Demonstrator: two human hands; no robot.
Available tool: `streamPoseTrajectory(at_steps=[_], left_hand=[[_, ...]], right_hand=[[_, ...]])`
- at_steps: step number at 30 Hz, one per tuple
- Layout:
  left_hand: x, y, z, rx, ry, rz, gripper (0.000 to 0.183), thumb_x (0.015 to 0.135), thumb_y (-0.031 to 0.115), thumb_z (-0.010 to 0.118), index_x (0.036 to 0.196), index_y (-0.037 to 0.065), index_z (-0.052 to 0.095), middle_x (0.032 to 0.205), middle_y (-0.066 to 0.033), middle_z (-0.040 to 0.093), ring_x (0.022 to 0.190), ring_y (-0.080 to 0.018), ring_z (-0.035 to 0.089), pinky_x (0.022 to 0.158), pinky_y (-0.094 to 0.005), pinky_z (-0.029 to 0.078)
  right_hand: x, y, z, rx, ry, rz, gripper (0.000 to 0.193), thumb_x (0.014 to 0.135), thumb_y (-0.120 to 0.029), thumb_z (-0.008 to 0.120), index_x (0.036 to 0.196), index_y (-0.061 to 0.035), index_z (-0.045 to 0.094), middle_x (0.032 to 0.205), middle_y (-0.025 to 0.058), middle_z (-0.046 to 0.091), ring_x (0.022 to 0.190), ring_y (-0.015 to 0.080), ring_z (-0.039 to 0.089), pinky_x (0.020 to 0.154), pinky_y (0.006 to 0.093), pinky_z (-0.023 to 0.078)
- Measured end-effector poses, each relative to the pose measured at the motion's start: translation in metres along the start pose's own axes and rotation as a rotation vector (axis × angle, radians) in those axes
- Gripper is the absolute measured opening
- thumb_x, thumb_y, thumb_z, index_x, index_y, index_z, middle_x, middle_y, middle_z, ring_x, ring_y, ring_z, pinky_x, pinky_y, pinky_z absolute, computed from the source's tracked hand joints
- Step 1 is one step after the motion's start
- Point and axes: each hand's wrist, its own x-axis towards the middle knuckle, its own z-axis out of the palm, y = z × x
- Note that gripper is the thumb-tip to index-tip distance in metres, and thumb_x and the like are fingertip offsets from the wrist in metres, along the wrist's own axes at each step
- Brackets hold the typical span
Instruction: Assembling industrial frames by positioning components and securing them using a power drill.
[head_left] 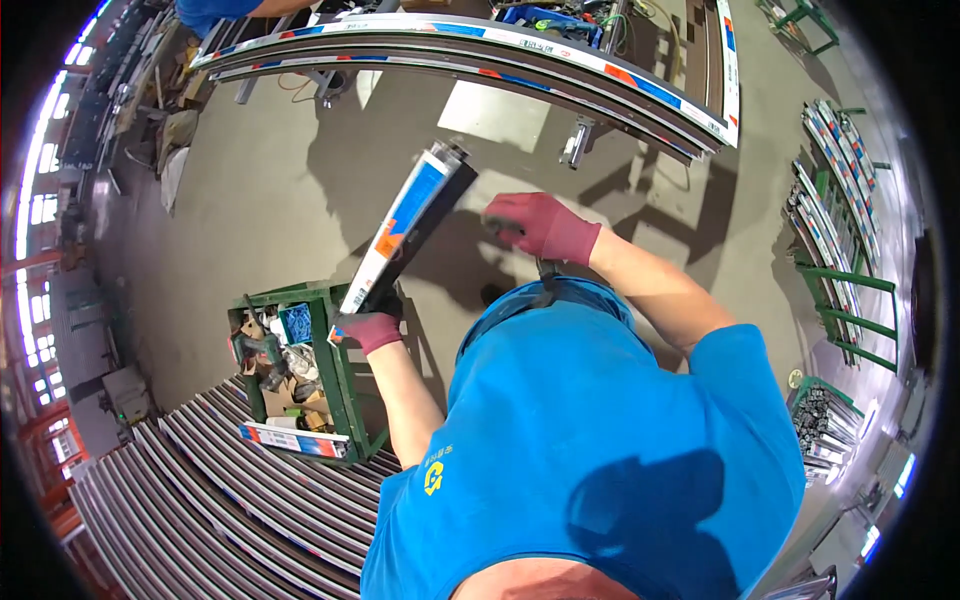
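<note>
My left hand (372,328), in a maroon glove with a dark palm, is closed round the lower end of a short aluminium profile (404,212). White, blue and orange film covers one face of it; another face is dark. The profile slants up and to the right, its far cut end pointing away from me. My right hand (545,226), gloved alike, hovers in front of my waist, apart from the profile. Its fingers are curled in, and whatever they may hold is hidden. Left of my left hand stands a green metal cart (345,385) with tools and parts in it.
A large film-covered frame (560,48) lies across the far side, with tools behind its front edge. Another person's blue sleeve (215,12) shows at the upper left. Long profiles (220,480) lie in rows at lower left. Green racks (850,270) with profiles stand right.
</note>
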Motion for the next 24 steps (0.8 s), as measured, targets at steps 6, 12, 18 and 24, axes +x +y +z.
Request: streamPoseTrajectory(at_steps=[6, 12, 18, 24], left_hand=[[0.002, -0.002, 0.016, -0.011, -0.002, 0.149, 0.073, 0.086, 0.065, 0.051, 0.131, 0.01, 0.063, 0.134, -0.0181, 0.067, 0.119, -0.0417, 0.067, 0.094, -0.0586, 0.057], [-0.037, -0.024, 0.047, 0.009, 0.042, 0.219, 0.069, 0.083, 0.065, 0.055, 0.124, 0.009, 0.064, 0.127, -0.0178, 0.068, 0.118, -0.0416, 0.066, 0.1, -0.0622, 0.055], [-0.021, -0.03, 0.031, 0.011, -0.012, 0.266, 0.078, 0.088, 0.068, 0.049, 0.132, 0.006, 0.064, 0.136, -0.0207, 0.068, 0.123, -0.0425, 0.067, 0.105, -0.0613, 0.054], [-0.027, -0.034, 0.031, 0.016, -0.024, 0.354, 0.081, 0.086, 0.067, 0.049, 0.135, 0.005, 0.062, 0.138, -0.0226, 0.066, 0.126, -0.0456, 0.064, 0.107, -0.0645, 0.051]], right_hand=[[0.02, -0.006, -0.037, -0.2, 0.429, 0.082, 0.042, 0.091, -0.015, 0.077, 0.131, -0.0084, 0.069, 0.14, 0.0116, 0.065, 0.122, 0.0263, 0.065, 0.096, 0.0445, 0.054], [0.04, -0.056, -0.068, 0.595, 0.631, 0.245, 0.032, 0.098, -0.02, 0.075, 0.125, -0.0029, 0.071, 0.122, 0.0029, 0.065, 0.104, 0.0103, 0.058, 0.089, 0.0293, 0.049], [0.055, -0.074, -0.07, 0.182, 0.507, 0.215, 0.028, 0.095, -0.017, 0.076, 0.121, -0.0072, 0.074, 0.112, 0.0076, 0.068, 0.1, 0.0197, 0.065, 0.088, 0.0347, 0.053], [0.059, -0.047, -0.059, 0.156, 0.502, 0.284, 0.018, 0.091, -0.013, 0.076, 0.105, -0.0014, 0.077, 0.099, 0.012, 0.071, 0.098, 0.0252, 0.069, 0.086, 0.0371, 0.055]])
